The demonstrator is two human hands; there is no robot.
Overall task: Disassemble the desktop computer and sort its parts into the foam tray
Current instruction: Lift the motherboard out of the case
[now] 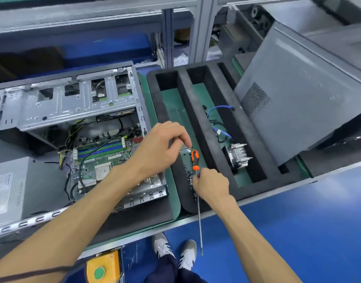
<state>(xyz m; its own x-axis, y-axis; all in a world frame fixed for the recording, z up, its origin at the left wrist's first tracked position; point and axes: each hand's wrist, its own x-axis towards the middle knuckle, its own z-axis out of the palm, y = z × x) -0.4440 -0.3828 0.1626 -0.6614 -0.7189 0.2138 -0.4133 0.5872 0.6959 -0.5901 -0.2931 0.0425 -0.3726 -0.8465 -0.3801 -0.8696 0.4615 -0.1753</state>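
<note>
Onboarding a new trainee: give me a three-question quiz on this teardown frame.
1. True or false: the heatsink lies in the foam tray.
2. Which hand holds the screwdriver? A left hand B right hand
3. What colour is the cable in the heatsink's slot?

Key: 1 true. 2 B, by the shaft, tip pointing down toward the floor. 3 blue.
</note>
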